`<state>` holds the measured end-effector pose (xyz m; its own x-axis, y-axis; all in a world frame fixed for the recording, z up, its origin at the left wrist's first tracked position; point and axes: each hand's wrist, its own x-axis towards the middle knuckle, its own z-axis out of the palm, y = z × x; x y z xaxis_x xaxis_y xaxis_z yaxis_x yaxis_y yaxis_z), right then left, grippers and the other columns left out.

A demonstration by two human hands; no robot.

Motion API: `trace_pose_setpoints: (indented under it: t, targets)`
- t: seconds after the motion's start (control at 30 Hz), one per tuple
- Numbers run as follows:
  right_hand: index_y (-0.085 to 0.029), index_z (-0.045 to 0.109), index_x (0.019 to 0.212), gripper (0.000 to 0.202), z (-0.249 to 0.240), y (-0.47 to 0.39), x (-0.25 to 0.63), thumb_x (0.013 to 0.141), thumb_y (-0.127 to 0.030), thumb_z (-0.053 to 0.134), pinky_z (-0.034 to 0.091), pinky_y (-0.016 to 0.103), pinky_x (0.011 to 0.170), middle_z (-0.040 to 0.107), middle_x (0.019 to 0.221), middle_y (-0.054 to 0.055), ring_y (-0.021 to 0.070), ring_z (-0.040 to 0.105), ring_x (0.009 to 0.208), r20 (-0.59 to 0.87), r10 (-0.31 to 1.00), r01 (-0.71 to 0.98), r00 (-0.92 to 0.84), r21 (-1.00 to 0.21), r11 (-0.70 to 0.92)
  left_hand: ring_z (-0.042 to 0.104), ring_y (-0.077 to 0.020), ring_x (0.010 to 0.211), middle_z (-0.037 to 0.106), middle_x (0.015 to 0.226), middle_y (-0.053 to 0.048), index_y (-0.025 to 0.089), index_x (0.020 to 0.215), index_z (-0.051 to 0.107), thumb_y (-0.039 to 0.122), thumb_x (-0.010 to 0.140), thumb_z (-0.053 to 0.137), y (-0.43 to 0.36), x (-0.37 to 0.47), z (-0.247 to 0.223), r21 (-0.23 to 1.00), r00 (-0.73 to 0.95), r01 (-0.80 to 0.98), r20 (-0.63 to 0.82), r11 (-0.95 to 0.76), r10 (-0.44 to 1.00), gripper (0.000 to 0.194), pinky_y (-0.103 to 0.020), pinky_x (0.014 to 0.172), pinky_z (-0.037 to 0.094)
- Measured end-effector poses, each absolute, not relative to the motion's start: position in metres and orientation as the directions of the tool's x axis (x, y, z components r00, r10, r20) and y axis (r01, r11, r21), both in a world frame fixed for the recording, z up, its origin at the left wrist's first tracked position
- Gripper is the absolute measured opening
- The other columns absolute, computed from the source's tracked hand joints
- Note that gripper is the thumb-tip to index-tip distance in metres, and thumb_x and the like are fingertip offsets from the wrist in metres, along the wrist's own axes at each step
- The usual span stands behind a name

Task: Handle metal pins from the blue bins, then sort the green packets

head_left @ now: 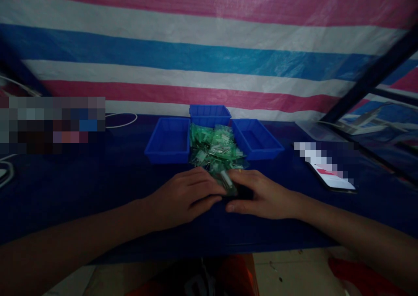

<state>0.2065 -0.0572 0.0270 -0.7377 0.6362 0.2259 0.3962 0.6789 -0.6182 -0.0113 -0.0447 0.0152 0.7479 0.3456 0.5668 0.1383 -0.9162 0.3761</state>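
A heap of small clear-green plastic packets (215, 143) lies between the blue trays. Right in front of it, one packet with a white strip (227, 179) sits between my two hands. My left hand (187, 196) reaches in from the left, its index finger and thumb close together at the packet's lower left edge; they appear to pinch it, though the exact grip is dim. My right hand (261, 193) comes from the other side with thumb and fingers apart. Its fingertips are at the packet's right edge, partly hidden in shadow.
Around the heap stand a left blue tray (153, 148), a back blue tray (209, 111) and a right blue tray (264, 152). A phone (338, 180) lies on the dark blue table (137, 178) at right. Behind hangs a striped sheet (209, 61). A white cable (130, 115) is at left.
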Motion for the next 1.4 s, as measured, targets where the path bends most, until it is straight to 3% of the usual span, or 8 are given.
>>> trace_pose_setpoints:
  t: [0.13, 0.23, 0.33, 0.5, 0.67, 0.87, 1.1, 1.4]
  targets:
    - [-0.017, 0.053, 0.082, 0.018, 0.025, -0.056, 0.206, 0.089, -0.032, 0.049, 0.041, 0.024, 0.059, 0.052, 0.071, -0.001, 0.0101, 0.049, 0.064, 0.248, 0.657, 0.422, -0.712, -0.596, 0.683, 0.055, -0.0126, 0.091, 0.055, 0.104, -0.007, 0.018, 0.111, 0.052, 0.014, 0.087, 0.047, -0.047, -0.011, 0.013, 0.339, 0.754, 0.192, 0.550, -0.921, 0.359, 0.025, -0.025, 0.080, 0.049]
    - [-0.017, 0.052, 0.077, 0.021, 0.027, -0.055, 0.208, 0.092, -0.027, 0.042, 0.039, 0.021, 0.056, 0.049, 0.066, -0.003, 0.0083, 0.046, 0.059, 0.249, 0.668, 0.439, -0.701, -0.588, 0.679, 0.054, -0.0112, 0.086, 0.047, 0.114, -0.008, 0.022, 0.116, 0.046, 0.014, 0.086, 0.049, -0.043, -0.013, 0.012, 0.384, 0.650, 0.291, 0.592, -0.876, 0.476, 0.031, -0.025, 0.074, 0.050]
    - [-0.017, 0.052, 0.077, 0.020, 0.030, -0.055, 0.210, 0.092, -0.029, 0.045, 0.038, 0.020, 0.055, 0.048, 0.064, -0.004, 0.0078, 0.046, 0.057, 0.228, 0.672, 0.439, -0.704, -0.604, 0.665, 0.054, -0.0085, 0.070, 0.055, 0.098, -0.003, 0.020, 0.116, 0.045, 0.020, 0.085, 0.051, -0.037, -0.016, 0.013, 0.500, 0.627, 0.344, 0.508, -0.795, 0.591, 0.032, -0.020, 0.061, 0.048]
    - [-0.017, 0.055, 0.083, 0.017, 0.031, -0.053, 0.213, 0.090, -0.030, 0.048, 0.039, 0.020, 0.054, 0.053, 0.066, -0.004, 0.0080, 0.049, 0.057, 0.207, 0.673, 0.443, -0.710, -0.611, 0.656, 0.055, -0.0071, 0.059, 0.060, 0.071, 0.002, 0.016, 0.088, 0.059, 0.021, 0.087, 0.049, -0.034, -0.017, 0.016, 0.461, 0.751, 0.299, 0.426, -0.836, 0.504, 0.011, -0.016, 0.057, 0.045]
    - [-0.015, 0.058, 0.091, 0.018, 0.030, -0.053, 0.215, 0.090, -0.031, 0.049, 0.041, 0.023, 0.060, 0.058, 0.073, 0.000, 0.0100, 0.054, 0.065, 0.214, 0.680, 0.472, -0.701, -0.576, 0.668, 0.059, -0.0072, 0.059, 0.067, 0.073, 0.001, 0.015, 0.092, 0.063, 0.018, 0.085, 0.051, -0.036, -0.016, 0.014, 0.403, 0.714, 0.275, 0.523, -0.873, 0.466, 0.014, -0.015, 0.059, 0.047]
    - [-0.017, 0.056, 0.107, 0.025, 0.030, -0.053, 0.216, 0.088, -0.032, 0.052, 0.035, 0.019, 0.045, 0.050, 0.058, -0.006, 0.0070, 0.047, 0.048, 0.127, 0.743, 0.494, -0.657, -0.671, 0.552, 0.060, -0.0071, 0.058, 0.068, 0.072, -0.001, 0.014, 0.092, 0.065, 0.014, 0.084, 0.050, -0.036, -0.016, 0.015, 0.343, 0.707, 0.283, 0.557, -0.896, 0.437, 0.017, -0.014, 0.056, 0.046]
    - [-0.017, 0.052, 0.107, 0.022, 0.030, -0.051, 0.217, 0.088, -0.028, 0.050, 0.048, 0.020, 0.055, 0.062, 0.074, 0.000, 0.0082, 0.059, 0.062, 0.109, 0.783, 0.242, -0.612, -0.917, 0.316, 0.056, -0.0048, 0.053, 0.066, 0.068, 0.004, 0.017, 0.090, 0.064, 0.016, 0.081, 0.050, -0.036, -0.016, 0.020, 0.587, 0.625, 0.351, 0.433, -0.729, 0.649, 0.017, -0.012, 0.052, 0.042]
    - [-0.017, 0.056, 0.089, 0.006, 0.034, -0.046, 0.222, 0.086, -0.015, 0.051, 0.047, 0.020, 0.059, 0.057, 0.077, -0.001, 0.0069, 0.055, 0.065, 0.175, 0.773, 0.128, -0.610, -0.941, 0.314, 0.060, -0.0074, 0.067, 0.067, 0.079, 0.002, 0.017, 0.089, 0.063, 0.018, 0.083, 0.049, -0.037, -0.015, 0.028, 0.748, 0.599, 0.299, 0.336, -0.593, 0.726, 0.015, -0.015, 0.061, 0.046]
